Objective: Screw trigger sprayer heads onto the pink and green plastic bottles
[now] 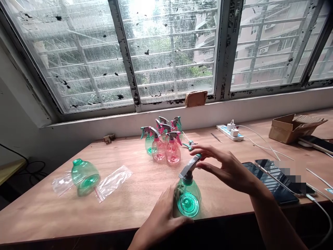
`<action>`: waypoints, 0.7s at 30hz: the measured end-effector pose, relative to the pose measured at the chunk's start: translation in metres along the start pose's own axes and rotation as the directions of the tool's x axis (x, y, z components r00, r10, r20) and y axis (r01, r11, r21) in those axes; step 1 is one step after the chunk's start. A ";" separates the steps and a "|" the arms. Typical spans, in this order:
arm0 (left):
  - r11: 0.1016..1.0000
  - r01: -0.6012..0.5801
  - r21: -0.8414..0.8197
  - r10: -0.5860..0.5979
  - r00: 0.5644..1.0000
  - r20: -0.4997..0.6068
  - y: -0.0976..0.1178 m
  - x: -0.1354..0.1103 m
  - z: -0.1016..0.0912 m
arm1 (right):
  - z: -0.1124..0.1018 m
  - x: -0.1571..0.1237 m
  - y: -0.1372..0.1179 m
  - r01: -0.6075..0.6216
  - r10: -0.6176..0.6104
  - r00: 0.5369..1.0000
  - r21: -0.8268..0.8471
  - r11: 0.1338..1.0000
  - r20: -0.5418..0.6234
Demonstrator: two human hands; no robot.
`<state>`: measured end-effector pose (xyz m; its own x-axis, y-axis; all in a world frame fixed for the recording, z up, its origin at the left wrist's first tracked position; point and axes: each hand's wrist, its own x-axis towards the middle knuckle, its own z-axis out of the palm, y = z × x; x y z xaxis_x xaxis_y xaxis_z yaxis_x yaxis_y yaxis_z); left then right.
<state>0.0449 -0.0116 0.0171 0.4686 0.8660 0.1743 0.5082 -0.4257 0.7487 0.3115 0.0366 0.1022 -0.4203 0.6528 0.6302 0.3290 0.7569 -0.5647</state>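
A green see-through spray bottle [189, 199] with a grey spray head [187, 170] stands near the table's front edge. My left hand [163, 211] is curled around the lower left side of this bottle, with the thumb along its base. At the spray head's green-tipped nozzle, my right hand [226, 168] has its thumb below and its fingers above, closed on the tip. Inside the bottle a thin tube hangs from the head. To the left, a green bottle without a spray head [84, 175] lies tilted on the table.
Clear plastic bags [114, 182] lie by the headless bottle. Several pink and green spray bottles [173, 149] stand grouped at the back, a loose green spray head [191, 145] beside them. Two phones [283, 177], a power strip [230, 132] with cables and a cardboard box [293, 128] are at right.
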 end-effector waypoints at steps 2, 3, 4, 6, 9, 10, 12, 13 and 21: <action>1.000 0.002 0.000 -0.002 1.000 0.001 0.000 0.000 0.000 | -0.006 -0.005 -0.006 -0.043 0.042 0.999 0.037 0.998 0.013; 1.000 0.010 0.001 -0.010 1.000 0.001 0.001 0.000 0.000 | -0.009 -0.008 -0.009 -0.056 0.055 0.998 0.039 0.998 0.016; 1.000 0.019 0.001 -0.019 1.000 0.000 0.001 0.001 0.000 | -0.012 -0.011 -0.012 -0.061 0.061 0.998 0.028 0.998 0.013; 1.000 0.025 -0.005 -0.025 1.000 0.001 0.002 0.001 0.000 | -0.016 -0.018 -0.018 -0.053 0.053 0.999 -0.002 0.999 0.008; 1.000 0.002 -0.022 -0.002 1.000 0.013 0.003 0.002 -0.001 | -0.016 -0.025 -0.027 0.002 -0.003 0.999 0.013 1.000 0.051; 1.000 -0.007 -0.027 0.007 1.000 0.015 0.004 0.002 -0.001 | -0.015 -0.026 -0.029 0.024 -0.027 0.996 0.037 0.999 0.082; 0.999 -0.016 -0.036 0.017 1.000 0.018 0.005 0.002 -0.001 | -0.012 -0.027 -0.033 0.074 -0.096 0.980 0.126 0.989 0.174; 0.999 -0.015 -0.040 0.015 1.000 0.018 0.006 0.002 -0.002 | -0.010 -0.026 -0.033 0.099 -0.140 0.965 0.187 0.977 0.222; 1.000 0.004 -0.024 -0.004 1.000 0.004 0.008 0.001 -0.001 | -0.006 -0.012 -0.013 0.196 -0.187 0.979 0.116 0.974 -0.081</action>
<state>0.0486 -0.0138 0.0240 0.4693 0.8667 0.1691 0.4922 -0.4157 0.7648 0.3173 0.0191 0.1044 -0.4043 0.5000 0.7658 0.1398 0.8613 -0.4886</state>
